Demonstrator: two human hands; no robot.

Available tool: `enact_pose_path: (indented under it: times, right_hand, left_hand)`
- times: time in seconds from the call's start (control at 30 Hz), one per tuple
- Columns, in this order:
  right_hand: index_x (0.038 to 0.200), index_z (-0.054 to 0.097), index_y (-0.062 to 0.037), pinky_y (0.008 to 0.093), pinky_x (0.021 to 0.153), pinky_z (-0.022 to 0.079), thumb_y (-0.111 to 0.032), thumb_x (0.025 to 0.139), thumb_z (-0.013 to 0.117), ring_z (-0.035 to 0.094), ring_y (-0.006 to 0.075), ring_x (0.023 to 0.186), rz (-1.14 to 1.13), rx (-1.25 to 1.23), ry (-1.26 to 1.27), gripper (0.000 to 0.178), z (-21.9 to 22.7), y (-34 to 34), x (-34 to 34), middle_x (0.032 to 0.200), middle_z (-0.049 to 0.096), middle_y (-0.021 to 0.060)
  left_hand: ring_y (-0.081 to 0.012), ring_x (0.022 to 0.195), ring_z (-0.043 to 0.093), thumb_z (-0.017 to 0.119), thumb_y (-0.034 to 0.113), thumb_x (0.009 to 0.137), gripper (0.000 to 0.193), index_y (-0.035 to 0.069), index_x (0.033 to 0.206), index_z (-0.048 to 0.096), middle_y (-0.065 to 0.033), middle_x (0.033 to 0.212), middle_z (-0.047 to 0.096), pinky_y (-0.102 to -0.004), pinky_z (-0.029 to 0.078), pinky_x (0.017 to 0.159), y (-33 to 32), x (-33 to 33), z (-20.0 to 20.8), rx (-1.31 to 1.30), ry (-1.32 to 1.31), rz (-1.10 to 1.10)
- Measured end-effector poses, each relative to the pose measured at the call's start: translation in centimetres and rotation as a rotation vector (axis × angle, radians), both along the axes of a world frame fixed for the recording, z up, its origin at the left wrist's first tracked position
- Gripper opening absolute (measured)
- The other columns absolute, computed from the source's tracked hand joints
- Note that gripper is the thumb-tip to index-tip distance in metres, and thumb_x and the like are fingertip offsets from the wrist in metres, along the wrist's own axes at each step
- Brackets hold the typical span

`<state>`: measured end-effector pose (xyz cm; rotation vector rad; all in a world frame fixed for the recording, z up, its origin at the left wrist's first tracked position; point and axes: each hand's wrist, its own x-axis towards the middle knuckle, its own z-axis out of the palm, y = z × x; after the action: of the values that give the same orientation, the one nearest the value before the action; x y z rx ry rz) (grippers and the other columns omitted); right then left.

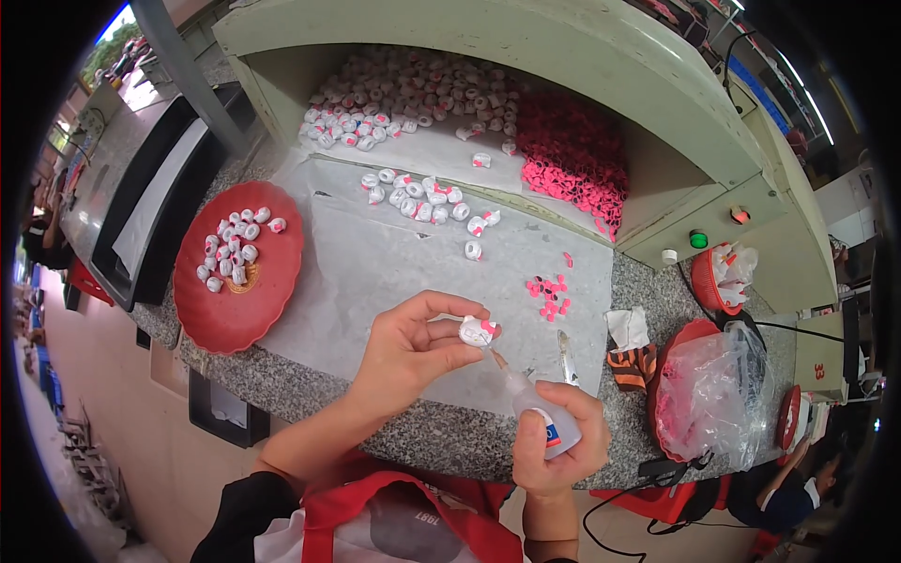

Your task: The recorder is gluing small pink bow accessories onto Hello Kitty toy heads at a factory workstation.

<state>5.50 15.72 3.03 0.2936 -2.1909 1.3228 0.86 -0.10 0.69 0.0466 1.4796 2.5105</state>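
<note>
My left hand [402, 355] pinches a small white rounded figure [474, 332] with a pink patch, between thumb and fingers above the paper. My right hand [561, 448] is wrapped round a translucent squeeze bottle [526, 396] with a narrow nozzle. The nozzle tip points up at the figure's lower right, very near it; whether they touch I cannot tell. Beyond my hands, a group of similar white pieces [422, 199] lies on the white paper [347, 272]. Small pink pieces [547, 297] are scattered right of the figure.
A red scalloped plate [221, 324] with white pieces stands at the left. The pale green booth [526, 56] shelters heaps of white pieces [413, 89] and pink pieces [568, 183]. At right are a small blade-like tool [564, 352], striped cloth [633, 367] and plastic bag [718, 385].
</note>
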Motion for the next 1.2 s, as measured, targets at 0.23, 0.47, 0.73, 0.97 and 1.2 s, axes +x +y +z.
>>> enact_pose_path:
  times: [0.23, 0.47, 0.73, 0.97, 1.2]
  right_hand:
    - [0.085, 0.058, 0.0005, 0.0258, 0.059, 0.045, -0.015, 0.070, 0.061, 0.057, 0.0174, 0.064, -0.020, -0.005, -0.018, 0.022, 0.0, 0.1, 0.1, 0.078, 0.060, 0.0093]
    - [0.085, 0.058, 0.0008, 0.0256, 0.056, 0.045, -0.020, 0.071, 0.061, 0.057, 0.0173, 0.059, 0.009, 0.017, -0.039, 0.025, 0.4, 0.2, 0.2, 0.072, 0.061, 0.0091]
    - [0.094, 0.055, 0.0027, 0.0260, 0.055, 0.047, -0.010, 0.071, 0.059, 0.058, 0.0164, 0.063, -0.082, -0.500, -0.486, 0.026, -1.3, 1.0, -2.9, 0.081, 0.060, 0.0099]
    - [0.092, 0.060, -0.0033, 0.0320, 0.062, 0.048, -0.013, 0.067, 0.061, 0.061, 0.0231, 0.067, -0.148, 0.167, -0.741, 0.027, -6.2, 4.8, -13.3, 0.080, 0.061, 0.0146]
    - [0.084, 0.064, -0.0029, 0.0394, 0.065, 0.047, -0.023, 0.063, 0.064, 0.060, 0.0331, 0.066, -0.042, 0.942, -0.731, 0.030, -6.3, 4.0, -15.6, 0.068, 0.061, 0.0180]
  left_hand:
    - [-0.0267, 0.098, 0.057, 0.058, -0.012, 0.072, 0.034, -0.003, 0.103, 0.048, -0.0123, 0.101, 0.056, -0.0338, 0.048, 0.083, -0.3, -0.1, 0.0, 0.001, -0.005, -0.015]
    - [-0.0264, 0.099, 0.057, 0.058, -0.012, 0.072, 0.035, -0.003, 0.104, 0.049, -0.0129, 0.102, 0.056, -0.0327, 0.048, 0.082, -0.3, 0.0, -0.1, -0.001, -0.005, -0.011]
    - [-0.0210, 0.096, 0.058, 0.058, -0.011, 0.073, 0.034, -0.003, 0.104, 0.049, -0.0123, 0.101, 0.057, -0.0268, 0.048, 0.079, -1.3, -0.2, -1.0, -0.063, -0.051, 0.023]
    - [-0.0149, 0.090, 0.058, 0.058, -0.010, 0.075, 0.031, -0.003, 0.104, 0.050, -0.0110, 0.097, 0.059, -0.0225, 0.047, 0.075, -1.4, 0.2, -1.3, -0.035, -0.020, 0.002]
    - [-0.0178, 0.090, 0.059, 0.058, -0.010, 0.074, 0.032, -0.003, 0.104, 0.050, -0.0116, 0.098, 0.058, -0.0244, 0.048, 0.077, -1.4, 0.1, -1.7, -0.083, -0.021, 0.011]
